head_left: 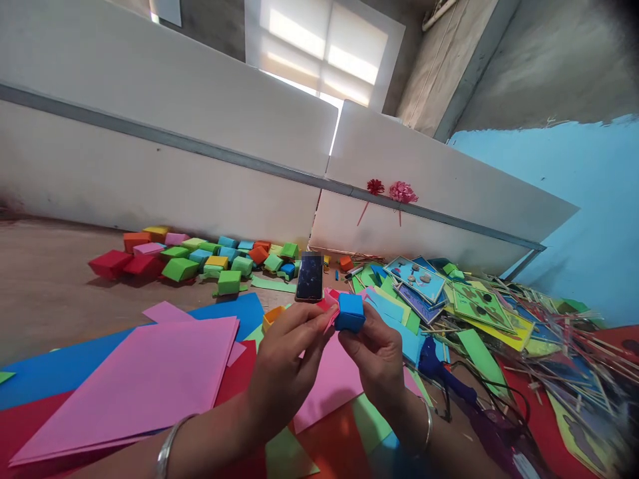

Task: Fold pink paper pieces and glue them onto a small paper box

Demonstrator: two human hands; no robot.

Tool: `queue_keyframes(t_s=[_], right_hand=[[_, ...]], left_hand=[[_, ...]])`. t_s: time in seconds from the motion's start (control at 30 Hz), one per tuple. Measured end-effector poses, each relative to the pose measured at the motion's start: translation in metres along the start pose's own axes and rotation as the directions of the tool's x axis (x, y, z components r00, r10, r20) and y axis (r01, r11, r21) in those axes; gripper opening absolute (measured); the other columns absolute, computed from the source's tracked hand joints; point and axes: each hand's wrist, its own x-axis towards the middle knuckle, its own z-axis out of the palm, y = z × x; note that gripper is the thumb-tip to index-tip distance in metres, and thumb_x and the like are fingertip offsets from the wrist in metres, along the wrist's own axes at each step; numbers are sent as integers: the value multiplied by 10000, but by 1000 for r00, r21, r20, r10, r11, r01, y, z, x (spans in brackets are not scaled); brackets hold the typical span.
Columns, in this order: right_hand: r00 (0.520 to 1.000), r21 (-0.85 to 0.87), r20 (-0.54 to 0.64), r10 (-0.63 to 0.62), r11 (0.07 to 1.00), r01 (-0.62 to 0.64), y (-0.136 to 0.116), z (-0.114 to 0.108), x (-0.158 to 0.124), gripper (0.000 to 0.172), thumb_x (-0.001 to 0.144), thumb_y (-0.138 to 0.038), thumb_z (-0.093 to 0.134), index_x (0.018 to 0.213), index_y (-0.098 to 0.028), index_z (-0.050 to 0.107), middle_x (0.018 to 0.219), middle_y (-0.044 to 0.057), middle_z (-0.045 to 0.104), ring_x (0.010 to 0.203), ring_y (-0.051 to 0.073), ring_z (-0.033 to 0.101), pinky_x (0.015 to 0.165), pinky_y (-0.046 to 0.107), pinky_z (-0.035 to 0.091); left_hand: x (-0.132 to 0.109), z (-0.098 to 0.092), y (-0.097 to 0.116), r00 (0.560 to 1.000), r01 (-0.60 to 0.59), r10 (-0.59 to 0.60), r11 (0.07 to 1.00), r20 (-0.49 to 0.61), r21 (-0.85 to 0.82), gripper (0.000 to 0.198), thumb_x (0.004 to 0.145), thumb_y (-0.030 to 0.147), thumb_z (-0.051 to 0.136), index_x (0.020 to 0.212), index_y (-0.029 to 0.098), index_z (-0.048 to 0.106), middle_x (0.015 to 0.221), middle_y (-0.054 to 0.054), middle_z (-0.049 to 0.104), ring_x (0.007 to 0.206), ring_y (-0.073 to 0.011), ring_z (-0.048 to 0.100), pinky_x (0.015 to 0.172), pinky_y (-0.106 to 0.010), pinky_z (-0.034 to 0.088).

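My right hand (378, 352) grips a small blue paper cube (351, 311) between thumb and fingers. Close against the cube's left side, my left hand (294, 349) pinches a pinkish-red piece of folded paper (329, 309); whether the paper is joined to the cube I cannot tell. Below both hands lies a pink paper sheet (334, 376). Just behind my left hand is an open orange-yellow paper shape (272, 317), partly hidden by the fingers. A dark-screened phone (310, 277) rests beyond the hands.
Several coloured paper boxes (180, 269) are grouped at the back left. A stack of pink sheets (144, 379) lies at the left. On the right are a blue glue gun (444, 372), its dark cord, picture cards (417, 279) and thin sticks. White boards stand behind.
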Motion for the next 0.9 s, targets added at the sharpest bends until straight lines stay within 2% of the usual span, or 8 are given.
queue_keyframes(t_s=[0.17, 0.3, 0.37, 0.6, 0.9], right_hand=[[1000, -11, 20, 5, 1000, -5, -1, -2, 1, 194, 825, -195, 656, 947, -292, 771, 1010, 43, 670, 963, 196, 637, 888, 359, 540], [999, -46, 44, -8, 999, 10, -1, -3, 2, 210, 824, -181, 653, 958, -295, 768, 1035, 47, 669, 977, 199, 634, 887, 364, 544], [998, -62, 57, -23, 998, 27, -2, -3, 2, 214, 826, -181, 655, 970, -294, 765, 1040, 48, 666, 986, 201, 630, 899, 368, 538], [996, -64, 85, -34, 997, 39, -4, -7, 4, 187, 850, -227, 659, 984, -302, 766, 1031, 45, 661, 997, 201, 623, 904, 371, 526], [994, -79, 106, 1, 997, 7, -8, -10, 7, 175, 851, -245, 652, 968, -290, 774, 1021, 40, 685, 962, 201, 631, 894, 387, 527]], left_hand=[[-3, 3, 7, 984, 175, -178, 976, -10, -130, 186, 907, 152, 568, 918, 224, 738, 797, -14, 679, 750, -124, 646, 629, -196, 527], [-6, 4, 9, 963, 261, -269, 949, -21, -174, 190, 910, 185, 568, 819, 213, 733, 790, -18, 677, 740, -133, 645, 586, -199, 515], [-7, 5, 8, 966, 249, -257, 953, -23, -174, 194, 910, 180, 565, 813, 210, 730, 806, -22, 679, 740, -132, 642, 582, -197, 510], [-8, 5, 5, 995, 87, -90, 991, -30, -102, 223, 902, 101, 547, 934, 218, 734, 768, -19, 633, 683, -113, 589, 573, -193, 480], [-6, 3, 8, 999, 28, -30, 996, -29, -83, 253, 884, 54, 543, 944, 210, 733, 767, -27, 624, 700, -119, 575, 594, -201, 485]])
